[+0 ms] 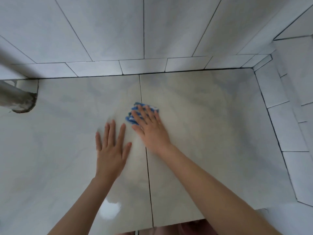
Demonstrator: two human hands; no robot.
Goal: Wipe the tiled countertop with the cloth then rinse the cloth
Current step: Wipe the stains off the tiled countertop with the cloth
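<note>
Right hand (pixel 149 128) is pressing flat, fingers straight, on a bunched blue-and-white cloth (pixel 133 114) lying on the tiled countertop (pixel 211 133), astride its dark grout line (pixel 149 175). Left hand (pixel 111 150) is resting spread, holding nothing, just left of that line.

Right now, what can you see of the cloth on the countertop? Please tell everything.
The cloth is blue with white markings, soft fabric by its look, bunched into a small wad. It lies on the tiled countertop, across a dark grout line. The right hand presses flat on it with straight fingers and hides most of it; only its far and left edges show.
</note>
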